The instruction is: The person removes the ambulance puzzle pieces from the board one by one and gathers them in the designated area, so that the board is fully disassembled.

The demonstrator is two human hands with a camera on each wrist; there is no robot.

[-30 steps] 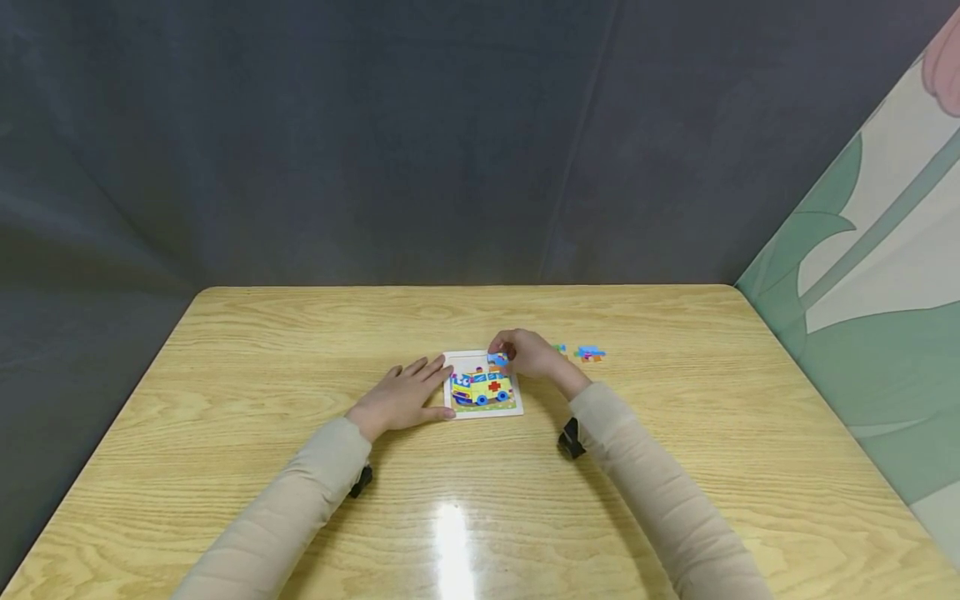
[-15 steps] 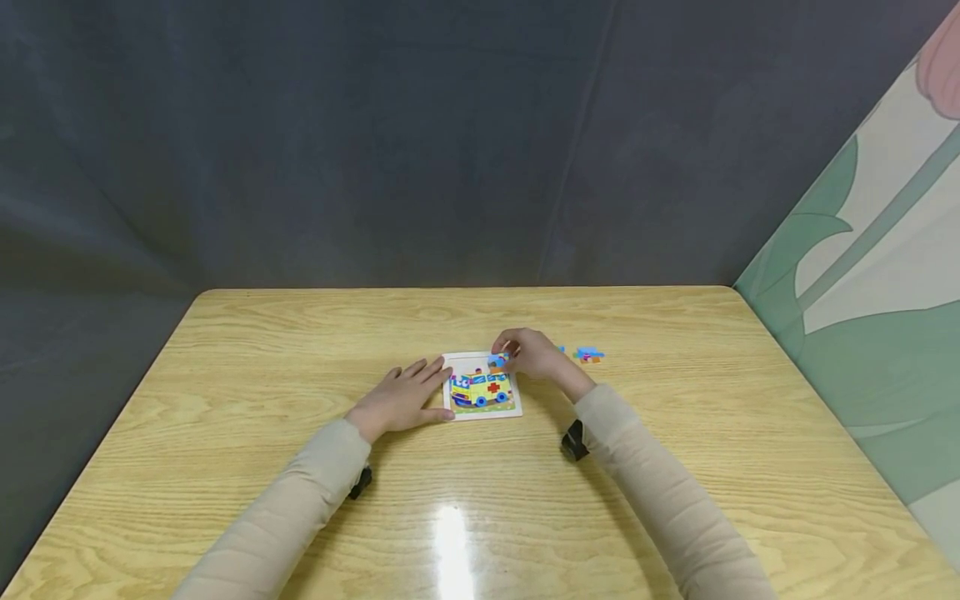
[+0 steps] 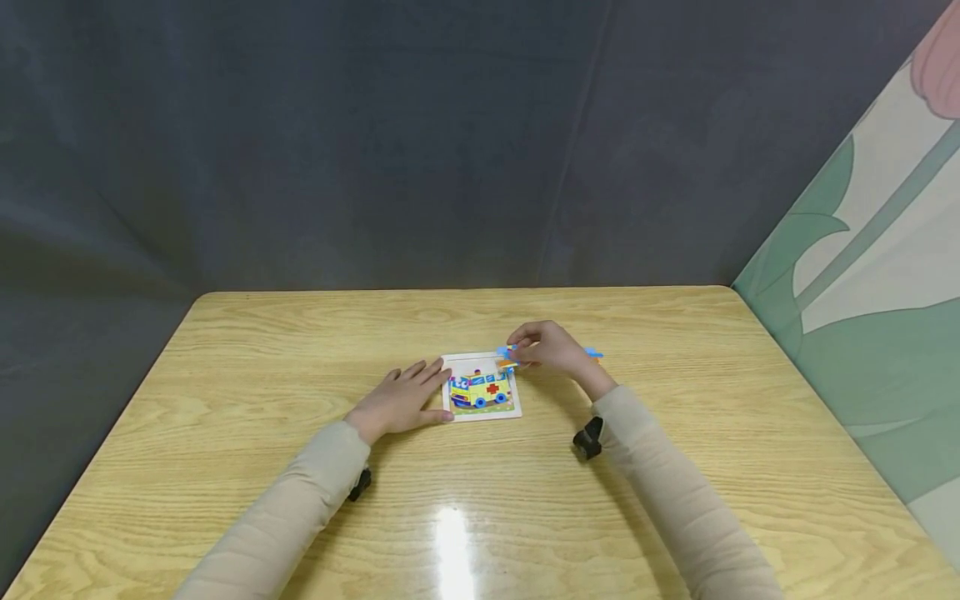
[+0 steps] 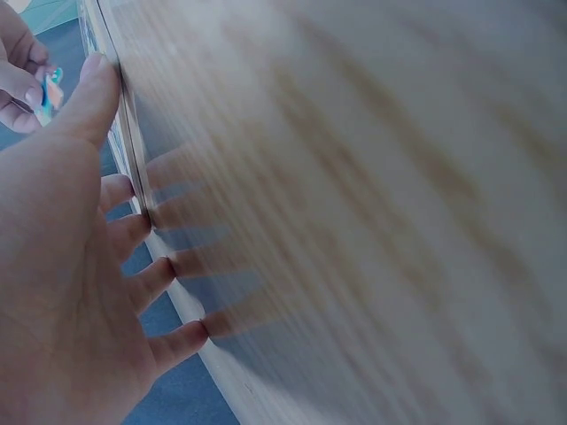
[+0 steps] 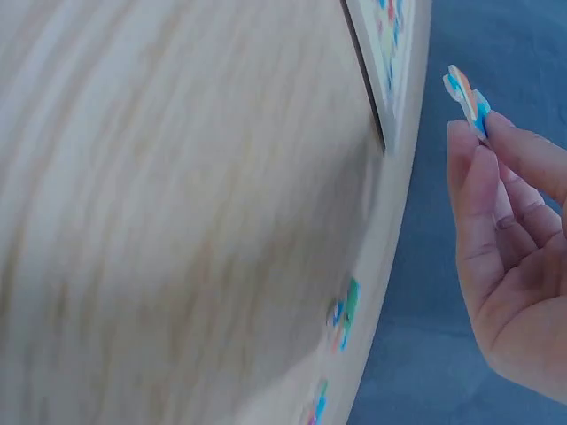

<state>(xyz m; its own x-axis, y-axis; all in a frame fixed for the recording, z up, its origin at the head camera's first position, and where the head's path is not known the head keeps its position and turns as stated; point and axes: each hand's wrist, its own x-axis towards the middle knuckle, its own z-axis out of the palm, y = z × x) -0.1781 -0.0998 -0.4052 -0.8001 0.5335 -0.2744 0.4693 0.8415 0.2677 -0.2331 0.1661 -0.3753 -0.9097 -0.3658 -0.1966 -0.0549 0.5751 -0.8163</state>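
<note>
A square jigsaw board [image 3: 488, 417] with a white rim lies mid-table, showing a yellow ambulance picture; its upper part is pale and bare. Fingers spread, my left hand [image 3: 397, 400] rests on the table with thumb and fingertips at the board's left edge. My right hand [image 3: 553, 350] is over the board's upper right corner, pinching a blue and orange jigsaw piece [image 5: 469, 99] between thumb and fingertips. The right wrist view shows that piece raised and tilted, apart from the board.
Two loose jigsaw pieces, one blue-green [image 5: 345, 314] and one partly cut off [image 5: 317, 404], lie on the wooden table [image 3: 247, 350] right of the board. In the head view the right hand partly hides them. A dark curtain [image 3: 375, 150] hangs behind the table.
My right hand has lifted the jigsaw piece from the board's upper right corner and drawn it up and to the right. The left hand has stayed in place.
</note>
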